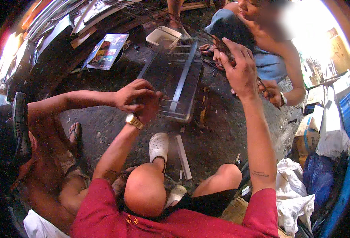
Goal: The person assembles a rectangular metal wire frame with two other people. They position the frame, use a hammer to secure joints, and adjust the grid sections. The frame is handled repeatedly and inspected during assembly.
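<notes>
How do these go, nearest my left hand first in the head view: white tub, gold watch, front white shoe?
1. Gold watch: on your left wrist.
2. Front white shoe: lower in the picture.
3. White tub: far ahead, near the top.

We hold thin dark strands [227, 51] aslant; a dark rectangular piece [171, 79] with a pale lengthwise strip [184, 75] lies on the floor [230, 135].

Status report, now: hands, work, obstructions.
Left hand near dark framed panel, grip hidden. Right hand raised, fingers bent, hold unclear. Panel ahead, pale strip running along it. In the way: co-worker's hand, overlapping the left in view.
</notes>
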Available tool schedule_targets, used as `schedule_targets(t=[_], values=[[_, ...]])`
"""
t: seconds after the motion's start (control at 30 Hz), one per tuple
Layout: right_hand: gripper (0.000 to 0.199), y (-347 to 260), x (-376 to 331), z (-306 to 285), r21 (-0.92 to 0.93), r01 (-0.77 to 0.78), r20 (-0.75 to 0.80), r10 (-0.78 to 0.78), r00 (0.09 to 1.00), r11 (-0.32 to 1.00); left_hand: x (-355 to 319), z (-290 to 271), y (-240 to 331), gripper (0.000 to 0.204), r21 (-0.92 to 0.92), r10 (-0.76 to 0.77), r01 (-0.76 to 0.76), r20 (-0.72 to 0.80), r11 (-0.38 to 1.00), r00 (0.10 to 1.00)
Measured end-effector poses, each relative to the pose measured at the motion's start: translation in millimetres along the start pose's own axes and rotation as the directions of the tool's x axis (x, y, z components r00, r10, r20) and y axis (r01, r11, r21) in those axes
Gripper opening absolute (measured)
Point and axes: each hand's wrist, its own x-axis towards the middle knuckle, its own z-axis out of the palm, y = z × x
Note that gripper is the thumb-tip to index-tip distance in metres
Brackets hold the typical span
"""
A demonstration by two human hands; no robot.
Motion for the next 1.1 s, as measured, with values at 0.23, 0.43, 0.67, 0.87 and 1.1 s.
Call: schedule_targets(t=[0.23,0.43,0.67,0.87,1.1], values=[[0.032,2.6,-76.2,-23.6,-0.045,-0.008,-0.167,0.0,0.986,0.999,28.2,-68.6,-19.2,0.021,0.37,0.255,-0.388,0.358,0.844,0.898],[0.027,28.4,-165.9,-20.7,0.054,-0.246,0.014,0.246,0.969,0.968,-8.8,-105.9,-64.6,0.02,0.286,0.166,-0.333,0.483,0.898,0.86],[0.028,47.6,-210.1,0.0,0.071,-0.406,0.242,0.379,0.893,0.911,-54.4,-110.1,-76.1,0.026,0.311,0.351,-0.45,0.326,0.837,0.878],[0.032,39.8,-186.4,23.6,0.16,-0.418,0.387,0.333,0.86,0.894,-78.9,-115.3,-78.1,0.046,0.463,0.16,-0.167,0.053,0.87,0.986],[0.04,40.5,-173.0,89.0,0.261,-0.598,0.547,0.394,0.739,0.758,-142.7,-79.5,-87.9,0.032,-0.602,-0.9,0.7,-0.072,0.383,0.43]])
